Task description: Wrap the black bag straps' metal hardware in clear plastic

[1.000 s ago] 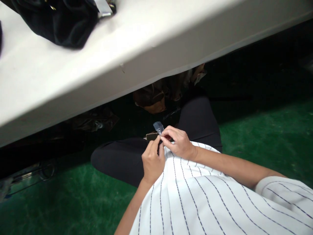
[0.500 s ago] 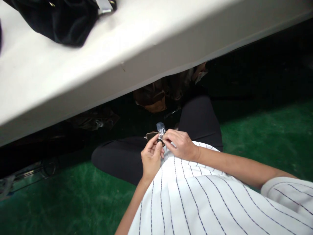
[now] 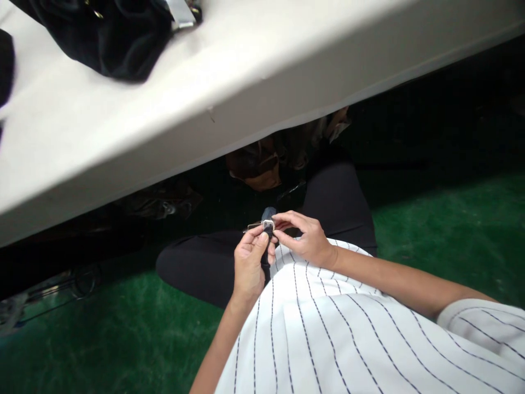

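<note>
While the left hand [image 3: 249,262] and right hand [image 3: 310,241] meet, a small silver-white, ring-like piece with a dark centre [image 3: 268,224] lies between them

At left, the left hand is curled, thumb and fingers closed on the piece's lower left edge, in front of the black-trousered legs [image 3: 197,268]. A thin, flat, dull-edged plate [image 3: 253,225] juts out leftward; a rounded dark blue tab [image 3: 269,212] stands just beyond. Whether either is joined to the piece cannot be told. At right, the right hand arches, its thumb and forefinger parted at the piece's right edge; whether they grip is unclear. Judged by its look, the piece is light, with a stiff, somewhat slippery rim, best taken by opposite edges.

Surroundings, left to right: a soft black cloth article [image 3: 118,44] and a flat silver-grey strip [image 3: 181,13] lie on a long off-white tabletop [image 3: 246,54], slanting across the upper view. Beneath, in shadow, is a crumpled brown object [image 3: 262,169]; mottled green floor [image 3: 443,241] extends rightward.
</note>
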Motion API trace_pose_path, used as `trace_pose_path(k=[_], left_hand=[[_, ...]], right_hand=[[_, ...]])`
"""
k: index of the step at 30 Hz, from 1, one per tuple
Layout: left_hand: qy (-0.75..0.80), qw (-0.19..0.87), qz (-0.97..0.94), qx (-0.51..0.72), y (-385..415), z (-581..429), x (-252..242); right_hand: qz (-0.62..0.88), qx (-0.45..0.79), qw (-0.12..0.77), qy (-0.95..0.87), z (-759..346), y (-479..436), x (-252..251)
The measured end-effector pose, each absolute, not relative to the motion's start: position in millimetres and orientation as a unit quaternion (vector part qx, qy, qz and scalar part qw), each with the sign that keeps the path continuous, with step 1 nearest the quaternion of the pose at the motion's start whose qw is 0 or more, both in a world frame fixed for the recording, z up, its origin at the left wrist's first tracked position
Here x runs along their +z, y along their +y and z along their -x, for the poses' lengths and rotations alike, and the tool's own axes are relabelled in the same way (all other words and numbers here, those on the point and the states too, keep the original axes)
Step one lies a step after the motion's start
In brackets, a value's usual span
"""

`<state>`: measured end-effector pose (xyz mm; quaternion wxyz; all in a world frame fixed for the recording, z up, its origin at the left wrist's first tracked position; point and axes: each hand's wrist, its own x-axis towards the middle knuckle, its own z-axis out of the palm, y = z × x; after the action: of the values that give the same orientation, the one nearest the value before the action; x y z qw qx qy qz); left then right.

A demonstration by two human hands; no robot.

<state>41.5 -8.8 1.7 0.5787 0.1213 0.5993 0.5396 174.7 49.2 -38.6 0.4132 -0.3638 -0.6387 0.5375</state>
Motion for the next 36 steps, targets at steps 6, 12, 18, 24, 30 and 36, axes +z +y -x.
trace_pose_path(k=[6,12,18,24,30,36], left_hand=[[0.600,0.576,-0.114,0.543,-7,-43,1],[0.635,0.526,-0.204,0.527,-12,-41,-4],[0.614,0.555,-0.171,0.534,-15,-40,-4],[0.550,0.633,-0.011,0.545,-8,-39,4],[0.505,0.694,0.043,0.511,-11,-35,7],[0.617,0.581,-0.138,0.512,-11,-37,8]], right_hand=[[0.376,0.497,0.437,-0.649,-175,50,-37],[0.410,0.521,0.416,-0.623,-172,51,-39],[0.422,0.489,0.398,-0.651,-169,51,-43],[0.359,0.415,0.398,-0.735,-172,51,-45],[0.316,0.497,0.379,-0.713,-175,46,-46],[0.353,0.579,0.378,-0.630,-173,44,-45]])
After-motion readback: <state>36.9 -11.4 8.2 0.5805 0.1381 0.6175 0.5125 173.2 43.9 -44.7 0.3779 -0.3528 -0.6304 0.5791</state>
